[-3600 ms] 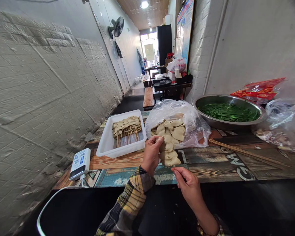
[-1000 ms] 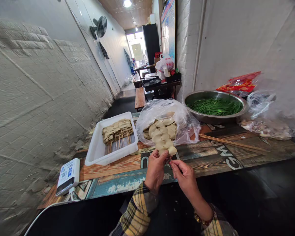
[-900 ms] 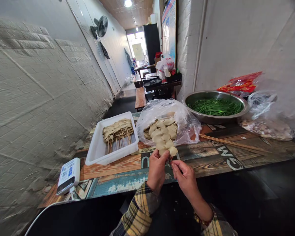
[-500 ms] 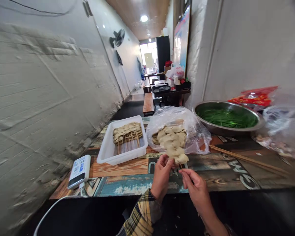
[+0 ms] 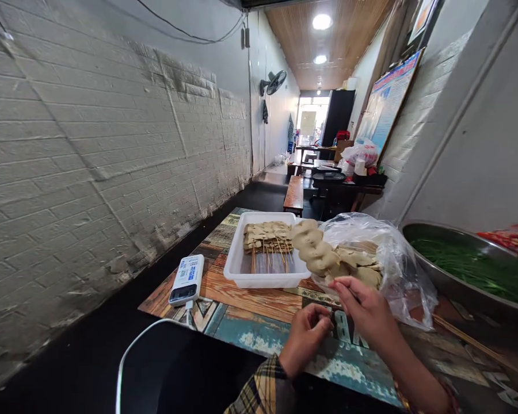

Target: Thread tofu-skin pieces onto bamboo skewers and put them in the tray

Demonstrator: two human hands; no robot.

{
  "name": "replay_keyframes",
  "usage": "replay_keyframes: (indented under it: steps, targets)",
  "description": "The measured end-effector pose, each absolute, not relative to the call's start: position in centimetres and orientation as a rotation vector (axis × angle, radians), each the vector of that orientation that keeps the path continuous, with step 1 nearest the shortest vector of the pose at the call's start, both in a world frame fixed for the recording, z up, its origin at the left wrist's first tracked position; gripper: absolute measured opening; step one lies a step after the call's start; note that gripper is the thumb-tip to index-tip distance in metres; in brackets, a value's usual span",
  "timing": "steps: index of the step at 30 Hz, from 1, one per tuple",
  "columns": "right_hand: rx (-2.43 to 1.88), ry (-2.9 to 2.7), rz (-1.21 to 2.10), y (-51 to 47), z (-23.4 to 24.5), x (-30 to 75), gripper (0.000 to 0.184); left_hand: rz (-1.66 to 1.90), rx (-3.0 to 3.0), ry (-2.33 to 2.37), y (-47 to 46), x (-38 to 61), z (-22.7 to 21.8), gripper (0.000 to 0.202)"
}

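My right hand (image 5: 365,307) pinches the stick end of a skewer of beige round slices (image 5: 314,249), held out over the near right corner of the white tray (image 5: 246,275). In that tray lie several finished skewers (image 5: 265,237). My left hand (image 5: 305,337) rests on the table below the skewer with its fingers curled in, and nothing shows in them. To the right, a clear plastic bag (image 5: 386,261) holds more beige slices.
A power bank with a white cable (image 5: 187,279) lies at the table's left edge. A steel bowl of green stalks (image 5: 466,267) stands at the right, with loose bamboo sticks (image 5: 466,339) in front. A brick wall runs along the left; benches and tables stand down the corridor.
My left hand has let go of the skewer and dropped to the table. My right hand has carried the loaded skewer up and left toward the tray. The view has swung left.
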State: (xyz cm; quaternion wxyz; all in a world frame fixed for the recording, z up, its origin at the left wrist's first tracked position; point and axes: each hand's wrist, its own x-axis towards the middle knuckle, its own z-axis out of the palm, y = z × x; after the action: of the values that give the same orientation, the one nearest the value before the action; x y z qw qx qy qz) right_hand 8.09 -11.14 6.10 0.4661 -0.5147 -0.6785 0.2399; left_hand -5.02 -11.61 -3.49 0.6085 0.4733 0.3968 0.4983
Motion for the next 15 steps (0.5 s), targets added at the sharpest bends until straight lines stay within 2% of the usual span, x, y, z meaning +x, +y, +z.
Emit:
replay_keyframes:
  steps: [5, 15]
  targets:
    - [-1.200, -1.834, 0.637, -3.6, 7.9, 3.1, 0.032, 1.158, 1.167, 0.991, -11.9, -5.1, -4.4, 0.011]
    - [-1.361, -1.904, 0.624, 7.9, 5.4, -3.9, 0.032, 1.152, 1.226, 1.066, -12.1, -5.4, -4.8, 0.010]
